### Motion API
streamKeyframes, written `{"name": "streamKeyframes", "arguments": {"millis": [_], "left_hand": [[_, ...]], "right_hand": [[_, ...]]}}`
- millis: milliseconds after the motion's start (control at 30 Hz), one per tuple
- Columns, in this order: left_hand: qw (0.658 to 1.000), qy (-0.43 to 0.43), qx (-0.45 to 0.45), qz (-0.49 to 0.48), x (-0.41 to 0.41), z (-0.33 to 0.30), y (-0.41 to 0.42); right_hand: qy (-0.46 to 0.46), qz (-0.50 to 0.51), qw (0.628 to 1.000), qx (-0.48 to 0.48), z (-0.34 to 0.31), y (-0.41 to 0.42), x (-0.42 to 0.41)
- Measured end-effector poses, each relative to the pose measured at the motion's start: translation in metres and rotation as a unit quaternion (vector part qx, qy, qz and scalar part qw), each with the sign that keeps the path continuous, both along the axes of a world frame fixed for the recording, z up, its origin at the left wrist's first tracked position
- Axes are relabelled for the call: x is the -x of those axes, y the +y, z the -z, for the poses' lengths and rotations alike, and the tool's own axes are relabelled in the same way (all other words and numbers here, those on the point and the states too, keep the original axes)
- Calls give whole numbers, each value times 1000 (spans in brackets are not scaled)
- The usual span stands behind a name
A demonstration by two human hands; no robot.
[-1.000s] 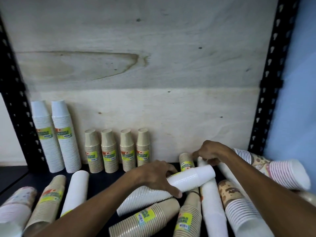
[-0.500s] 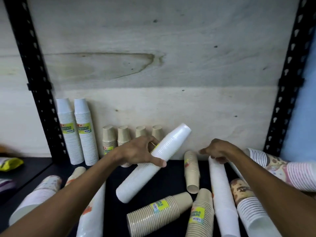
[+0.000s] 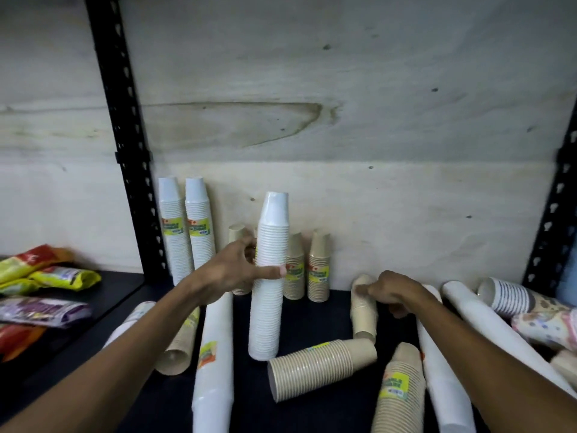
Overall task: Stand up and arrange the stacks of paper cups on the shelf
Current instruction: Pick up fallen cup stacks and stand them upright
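Note:
My left hand [image 3: 232, 270] grips a tall white cup stack [image 3: 271, 276] around its middle, holding it nearly upright with its base on the dark shelf [image 3: 312, 314]. My right hand [image 3: 392, 290] rests on a short brown stack [image 3: 363, 310] lying on the shelf, fingers curled over its closed end. Two white stacks [image 3: 185, 232] stand at the back left. Short brown stacks [image 3: 318, 267] stand in a row along the back wall, partly hidden by my left hand. Several brown, white and patterned stacks lie flat around them.
A lying brown stack [image 3: 321, 365] sits just right of the held stack's base. A long white stack [image 3: 214, 360] lies to its left. Black shelf posts [image 3: 125, 135] frame the bay. Snack packets [image 3: 50, 276] lie on the neighbouring shelf at left.
My left hand has lifted the white stack from lying flat and tilted it up to nearly vertical. My right hand has stayed near the short brown stack. The view has shifted left.

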State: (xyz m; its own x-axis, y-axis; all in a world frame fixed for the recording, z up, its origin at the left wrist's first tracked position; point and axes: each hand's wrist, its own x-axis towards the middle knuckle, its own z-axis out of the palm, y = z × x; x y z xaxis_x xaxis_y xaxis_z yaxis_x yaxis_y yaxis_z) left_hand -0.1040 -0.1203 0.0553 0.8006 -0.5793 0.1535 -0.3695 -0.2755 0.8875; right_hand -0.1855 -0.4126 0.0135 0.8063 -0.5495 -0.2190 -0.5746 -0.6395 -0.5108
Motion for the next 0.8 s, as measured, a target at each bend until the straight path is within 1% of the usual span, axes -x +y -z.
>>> {"name": "streamKeyframes", "arguments": {"millis": [133, 200, 300, 400, 533, 667, 800], "left_hand": [[1000, -6, 15, -6, -1, 1, 11], [999, -27, 23, -17, -3, 3, 14], [997, -51, 26, -43, -8, 7, 17], [995, -48, 37, -74, -14, 10, 17], [991, -66, 34, -115, -16, 18, 14], [988, -93, 33, -119, -12, 27, 11], [988, -100, 31, -118, -10, 27, 10]], "right_hand": [[23, -10, 1000, -1, 9, 11, -4], [25, -6, 1000, -2, 12, 13, -6], [27, -1, 1000, -12, 13, 15, -8], [38, 3, 999, -6, 11, 15, -7], [52, 8, 999, 4, 9, 13, -6], [53, 8, 999, -4, 10, 15, -6], [51, -1, 998, -22, 11, 15, -5]]}}
